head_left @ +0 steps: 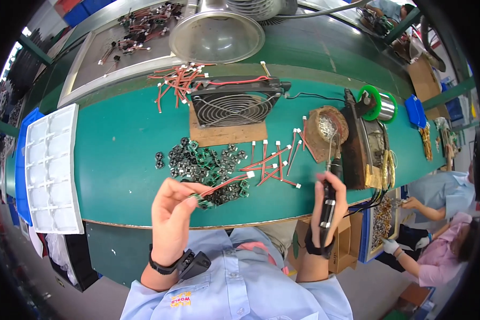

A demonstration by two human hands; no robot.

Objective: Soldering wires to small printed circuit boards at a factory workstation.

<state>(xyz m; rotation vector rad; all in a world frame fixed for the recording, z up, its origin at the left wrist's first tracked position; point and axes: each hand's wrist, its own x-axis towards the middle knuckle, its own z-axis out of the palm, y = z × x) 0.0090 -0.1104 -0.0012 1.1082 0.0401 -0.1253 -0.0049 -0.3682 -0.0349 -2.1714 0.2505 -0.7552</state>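
My left hand (176, 213) pinches a small green circuit board (201, 201) at the near side of the mat. From it a red wire lead (224, 185) with a white plug slants up to the right. Beyond that hand lies a pile of small black and green parts (197, 161). My right hand (330, 200) is wrapped round a black-handled soldering iron (328, 209). The iron's tip points away from me, at the round dish of silvery bits (326, 127). Several loose red wire leads (274, 162) lie between the pile and the iron.
A black fan (234, 104) stands behind the pile, with more leads (180, 80) beside it. A green solder spool (385, 104) and a metal stand (365, 144) are at right. White trays (52, 170) flank the left. Two co-workers (445, 245) sit at far right.
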